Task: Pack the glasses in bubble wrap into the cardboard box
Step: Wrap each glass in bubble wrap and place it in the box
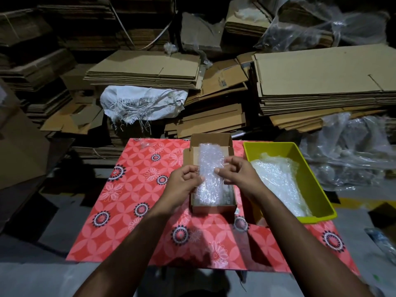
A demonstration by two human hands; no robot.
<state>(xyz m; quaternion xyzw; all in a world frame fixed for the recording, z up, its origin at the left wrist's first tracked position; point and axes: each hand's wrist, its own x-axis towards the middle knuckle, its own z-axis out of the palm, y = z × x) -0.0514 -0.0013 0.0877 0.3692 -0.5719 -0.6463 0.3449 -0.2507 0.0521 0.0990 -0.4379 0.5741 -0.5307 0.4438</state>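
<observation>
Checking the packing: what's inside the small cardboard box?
A bubble-wrap bundle lies in the cardboard box, held by the left hand and right hand. The wrap hides its contents.

Red floral tablecloth, yellow-green bin, perhaps brown box.

Cardboard box sits on the table near its far edge, with the tray just to its right holding a heap of bubble wrap. A bubble-wrapped bundle lies partly inside the box, left hand on its left side and right hand on its right. Flattened cardboard stacks and a sack lie behind the table.
</observation>
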